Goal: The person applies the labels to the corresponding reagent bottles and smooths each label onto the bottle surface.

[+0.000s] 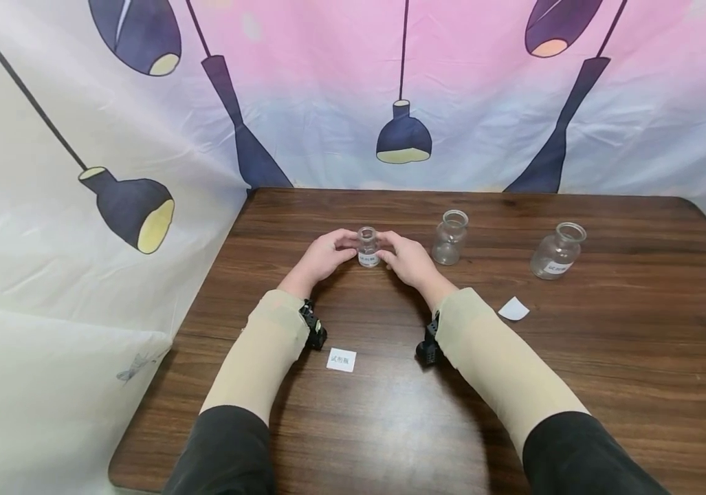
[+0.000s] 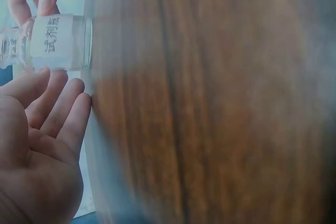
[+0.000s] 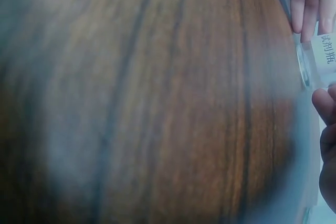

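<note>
A small clear glass bottle [image 1: 368, 246] with a white printed label [image 2: 51, 41] stands upright near the far side of the table, between both hands. My left hand [image 1: 325, 256] is at its left side, with fingers fairly straight and the thumb tip by the label's edge. From the right, my right hand [image 1: 410, 260] holds the bottle, its thumb against the label side and other fingers partly curled. In the right wrist view only part of the labelled bottle [image 3: 315, 59] shows at the right edge.
To the right stands an unlabelled glass bottle [image 1: 449, 238]. Farther right, a wider glass bottle [image 1: 558, 251] bears a label. A white paper piece [image 1: 514, 309] lies before it. A printed label [image 1: 342, 359] lies between the forearms. A patterned cloth [image 1: 328, 124] hangs behind the wooden table [image 1: 637, 357].
</note>
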A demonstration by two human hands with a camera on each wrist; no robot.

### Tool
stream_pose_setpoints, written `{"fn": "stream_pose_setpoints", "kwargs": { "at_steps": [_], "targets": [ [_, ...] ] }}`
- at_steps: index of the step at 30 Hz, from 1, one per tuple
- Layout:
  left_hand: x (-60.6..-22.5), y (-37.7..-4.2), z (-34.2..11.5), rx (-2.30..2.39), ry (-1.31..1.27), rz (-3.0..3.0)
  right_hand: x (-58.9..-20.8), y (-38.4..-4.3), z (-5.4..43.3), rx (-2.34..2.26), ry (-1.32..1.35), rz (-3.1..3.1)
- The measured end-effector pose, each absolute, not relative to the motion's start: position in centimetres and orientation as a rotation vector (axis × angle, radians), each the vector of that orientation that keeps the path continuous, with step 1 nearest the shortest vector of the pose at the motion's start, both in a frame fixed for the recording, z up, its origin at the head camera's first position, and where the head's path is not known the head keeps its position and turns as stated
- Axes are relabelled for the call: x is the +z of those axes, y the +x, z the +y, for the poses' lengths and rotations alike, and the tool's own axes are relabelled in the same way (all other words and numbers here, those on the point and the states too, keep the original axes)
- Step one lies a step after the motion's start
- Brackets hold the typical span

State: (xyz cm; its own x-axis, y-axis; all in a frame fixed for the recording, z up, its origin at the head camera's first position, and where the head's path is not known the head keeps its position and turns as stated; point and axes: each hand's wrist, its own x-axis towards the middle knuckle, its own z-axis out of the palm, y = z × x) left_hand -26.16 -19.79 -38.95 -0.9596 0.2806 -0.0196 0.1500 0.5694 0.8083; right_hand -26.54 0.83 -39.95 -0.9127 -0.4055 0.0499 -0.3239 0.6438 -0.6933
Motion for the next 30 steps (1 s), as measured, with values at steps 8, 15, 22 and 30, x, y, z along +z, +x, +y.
{"fn": "stream_pose_setpoints", "kwargs": {
  "at_steps": [8,15,22,30],
  "targets": [
    [-39.1,-26.0,-19.7,1.402,0.392,2.565,-40.2,-26.6,0.9,-1.183,-0.647,2.692],
    [-39.1,-26.2,-19.3,1.294,0.372,2.630,-40.4,-26.6,0.8,-1.193,-0.698,2.706],
    [-39.2,-26.2,-19.0,1.247,0.394,2.667,-40.7,-26.6,0.5,-1.186,-0.675,2.762],
    [-39.4,-26.1,-19.5,1.250,0.376,2.673,-41.0,-26.6,0.2,-1.165,-0.705,2.785]
  ]
}}
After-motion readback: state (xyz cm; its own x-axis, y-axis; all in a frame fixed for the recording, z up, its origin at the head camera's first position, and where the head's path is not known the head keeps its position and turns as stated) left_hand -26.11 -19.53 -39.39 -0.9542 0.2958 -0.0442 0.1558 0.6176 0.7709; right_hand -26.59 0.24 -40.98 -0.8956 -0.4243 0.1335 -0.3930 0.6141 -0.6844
